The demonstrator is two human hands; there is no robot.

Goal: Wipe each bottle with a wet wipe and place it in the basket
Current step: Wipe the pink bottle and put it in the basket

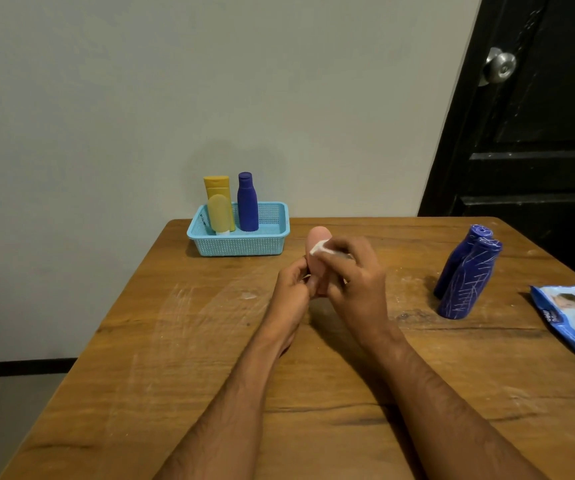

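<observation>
The pink bottle (317, 237) stood upright over mid-table, its base pinched by the left hand (293, 285), the right hand (351, 271) pressing the wet wipe (319, 247) near its top, the basket (241, 237) just beyond-left

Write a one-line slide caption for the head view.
Left hand holds a pale pink plastic bottle while right hand rubs it with a white wet wipe; light blue mesh basket behind.

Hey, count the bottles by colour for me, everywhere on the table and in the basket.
Yellow plastic bottles, in the light blue mesh basket: 2
Dark blue bottles, one in the basket, two standing on the table: 3
Pale pink bottle, in hand: 1
Total: 6
</observation>
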